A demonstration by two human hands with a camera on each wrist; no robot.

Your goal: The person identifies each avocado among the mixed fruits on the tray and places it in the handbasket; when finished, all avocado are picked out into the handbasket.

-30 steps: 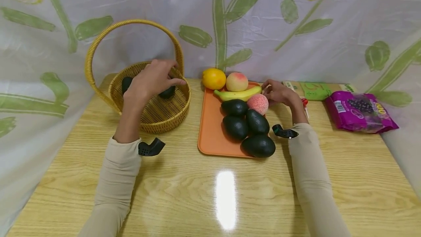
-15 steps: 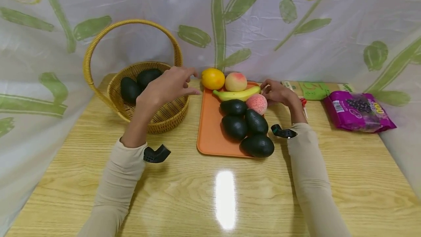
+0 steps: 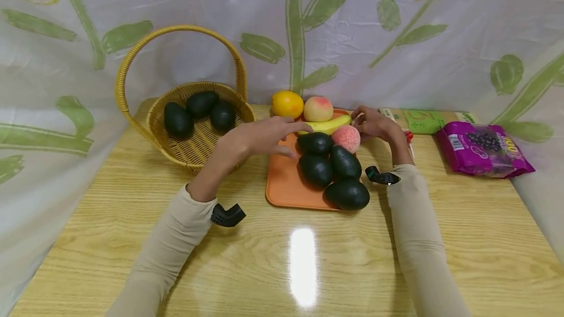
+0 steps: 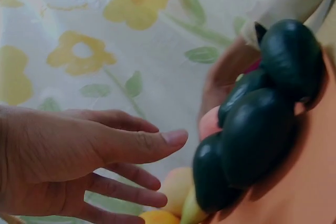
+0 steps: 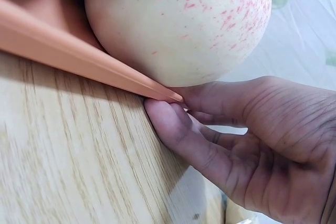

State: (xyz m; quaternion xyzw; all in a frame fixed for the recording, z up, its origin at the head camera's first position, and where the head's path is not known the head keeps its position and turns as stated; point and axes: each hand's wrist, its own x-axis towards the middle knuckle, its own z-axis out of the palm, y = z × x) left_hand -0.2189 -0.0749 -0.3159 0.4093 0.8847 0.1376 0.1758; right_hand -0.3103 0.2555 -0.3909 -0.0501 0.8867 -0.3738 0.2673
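My left hand [image 3: 260, 138] reaches over the left edge of the orange tray [image 3: 284, 187], its fingers stretched toward the avocados and holding nothing. In the left wrist view, the left hand [image 4: 79, 156] has a gap between it and the nearest avocado [image 4: 212, 174]. My right hand [image 3: 374, 124] is at the tray's far right corner. Its thumb and fingers pinch the tray rim [image 5: 84, 64] in the right wrist view, just beside a speckled peach [image 5: 178, 24]. Several dark green avocados [image 3: 315, 170], a banana [image 3: 330, 125] and another peach [image 3: 318, 108] lie on the tray.
A wicker basket [image 3: 200, 136] with a tall handle stands at the left, holding three avocados [image 3: 178, 120]. A yellow lemon-like fruit [image 3: 287, 104] sits at the tray's far left corner. To the right lie a purple grape-printed bag [image 3: 484, 148], a green packet [image 3: 425, 121] and a red lollipop [image 3: 409, 136].
My left hand has moved from inside the basket rightward to the tray, uncovering three avocados in the basket. The right hand has stayed at the tray corner.
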